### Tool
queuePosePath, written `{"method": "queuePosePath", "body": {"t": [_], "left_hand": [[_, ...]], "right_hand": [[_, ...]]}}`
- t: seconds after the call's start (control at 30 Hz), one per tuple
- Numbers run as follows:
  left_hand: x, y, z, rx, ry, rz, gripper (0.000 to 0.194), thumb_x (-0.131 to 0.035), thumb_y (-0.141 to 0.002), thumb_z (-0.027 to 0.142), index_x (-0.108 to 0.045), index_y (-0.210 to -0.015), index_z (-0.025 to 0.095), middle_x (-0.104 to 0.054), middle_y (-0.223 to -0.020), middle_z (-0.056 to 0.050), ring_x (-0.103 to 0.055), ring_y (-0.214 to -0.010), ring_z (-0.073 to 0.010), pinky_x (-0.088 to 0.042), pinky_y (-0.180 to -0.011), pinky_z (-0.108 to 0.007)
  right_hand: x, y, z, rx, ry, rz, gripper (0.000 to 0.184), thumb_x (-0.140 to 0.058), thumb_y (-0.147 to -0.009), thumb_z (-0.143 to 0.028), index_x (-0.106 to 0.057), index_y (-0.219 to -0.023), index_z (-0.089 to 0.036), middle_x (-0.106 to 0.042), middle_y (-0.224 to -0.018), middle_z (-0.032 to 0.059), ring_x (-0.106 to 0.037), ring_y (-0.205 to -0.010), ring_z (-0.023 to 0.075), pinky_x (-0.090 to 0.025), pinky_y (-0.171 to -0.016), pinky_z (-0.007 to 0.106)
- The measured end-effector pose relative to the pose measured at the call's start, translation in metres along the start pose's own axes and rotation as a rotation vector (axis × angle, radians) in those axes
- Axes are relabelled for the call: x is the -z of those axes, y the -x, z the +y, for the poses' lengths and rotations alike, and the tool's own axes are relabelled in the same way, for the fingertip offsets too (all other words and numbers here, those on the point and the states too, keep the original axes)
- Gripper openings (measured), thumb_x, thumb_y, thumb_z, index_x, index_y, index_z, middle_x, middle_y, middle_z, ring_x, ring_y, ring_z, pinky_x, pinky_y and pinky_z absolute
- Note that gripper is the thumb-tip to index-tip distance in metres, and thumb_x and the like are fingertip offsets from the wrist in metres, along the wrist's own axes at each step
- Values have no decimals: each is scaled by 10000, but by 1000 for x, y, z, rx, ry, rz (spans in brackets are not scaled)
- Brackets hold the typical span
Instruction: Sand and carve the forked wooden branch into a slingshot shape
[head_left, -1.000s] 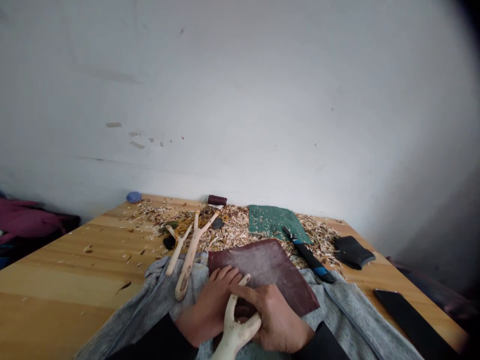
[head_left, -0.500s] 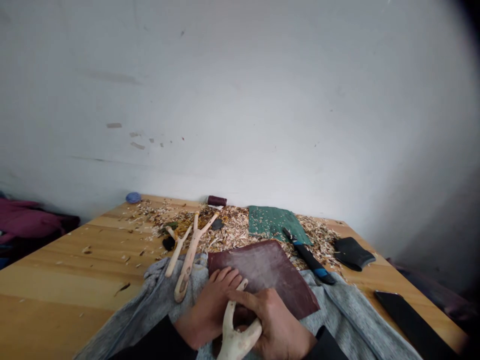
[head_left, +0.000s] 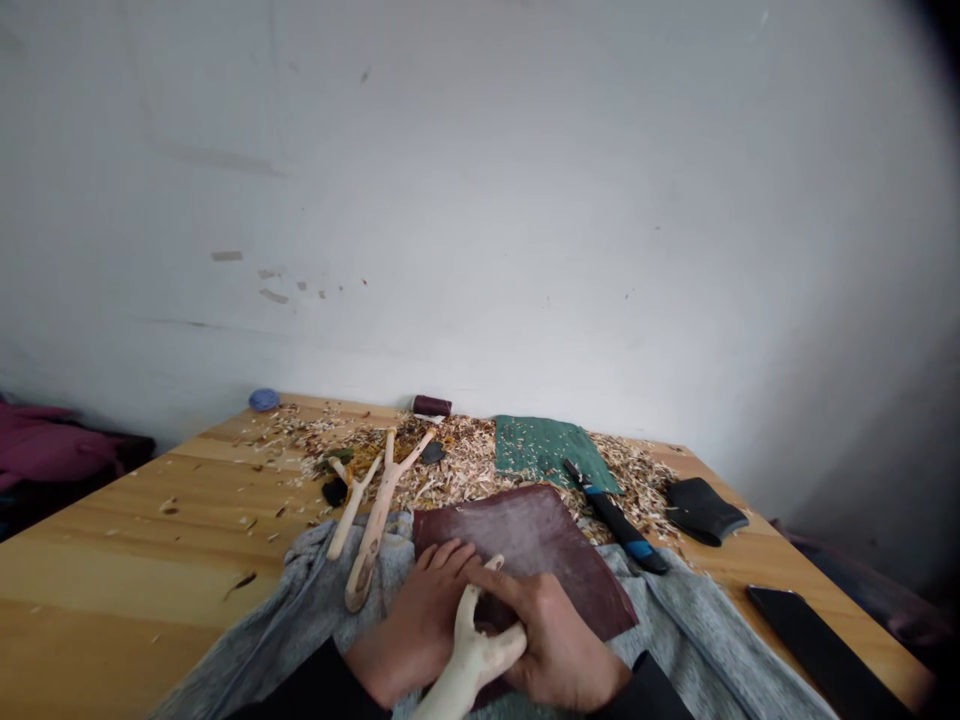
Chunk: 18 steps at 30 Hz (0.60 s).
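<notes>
My right hand (head_left: 559, 635) is closed around a pale, peeled Y-shaped wooden slingshot frame (head_left: 466, 662), its index finger reaching along one prong. The frame rests over a dark red sheet of sandpaper (head_left: 536, 530), dusted whitish in the middle. Flat on the sheet's left edge lies my left hand (head_left: 416, 625), fingers stretched out, beside the frame. Part of the frame's right prong is covered by my right hand, and its handle end runs out of the picture. Two more forked frames, a larger one (head_left: 384, 500) and a smaller one (head_left: 351, 515), lie to the left.
Under the sandpaper a grey cloth (head_left: 694, 620) hangs over the wooden table (head_left: 112, 560). Wood shavings (head_left: 465, 460) cover the back, with a green sheet (head_left: 551, 445) and a black-and-blue knife (head_left: 619, 520). At right are a black folded piece (head_left: 705, 510) and a phone (head_left: 817, 640).
The slingshot frame has turned, its handle end swinging left and its prong tip shifting slightly up and right. My right hand moved with it; my left hand stays nearly in place.
</notes>
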<state>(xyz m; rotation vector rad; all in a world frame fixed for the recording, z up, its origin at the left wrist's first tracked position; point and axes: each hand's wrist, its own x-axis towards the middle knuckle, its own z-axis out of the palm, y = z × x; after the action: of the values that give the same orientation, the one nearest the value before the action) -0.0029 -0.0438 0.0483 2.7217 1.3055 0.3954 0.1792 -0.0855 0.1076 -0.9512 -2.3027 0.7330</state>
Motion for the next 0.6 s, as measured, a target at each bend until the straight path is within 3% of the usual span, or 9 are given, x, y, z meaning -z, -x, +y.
{"method": "queuePosePath", "body": {"t": [0.17, 0.27, 0.4, 0.6], "left_hand": [[2, -1, 0, 23, -29, -74, 432, -544, -898, 352, -536, -1314, 240, -547, -1371, -72, -470, -1263, -314, -343, -1070, -483], [2, -3, 1, 17, -18, -26, 483, -534, -902, 396, -487, -1361, 255, -555, -1361, -57, -489, -1243, -303, -378, -1045, -452], [-1, -4, -1, 47, -47, -48, 413, -495, -934, 365, -512, -1332, 254, -564, -1349, -69, -477, -1259, -286, -391, -1028, -432], [1, -2, -1, 27, -27, -47, 451, -533, -916, 387, -492, -1345, 256, -540, -1375, -72, -469, -1266, -273, -351, -1065, -448]], "right_hand": [[-5, -2, -5, 54, -46, -31, 558, -620, -749, -251, -515, -1297, -230, -741, -937, 40, -712, -815, 185, -494, -696, 217], [-2, -2, 10, -19, 105, 11, 542, -584, -746, -236, -530, -1285, -219, -739, -998, 70, -712, -854, 214, -501, -725, 249], [3, 0, 27, -118, 312, 47, 667, -580, -668, -201, -509, -1332, -200, -740, -1024, 99, -713, -859, 261, -509, -725, 292], [-3, 0, 4, 0, 67, 1, 613, -591, -719, -212, -499, -1325, -220, -742, -975, 54, -713, -799, 192, -489, -674, 222]]}}
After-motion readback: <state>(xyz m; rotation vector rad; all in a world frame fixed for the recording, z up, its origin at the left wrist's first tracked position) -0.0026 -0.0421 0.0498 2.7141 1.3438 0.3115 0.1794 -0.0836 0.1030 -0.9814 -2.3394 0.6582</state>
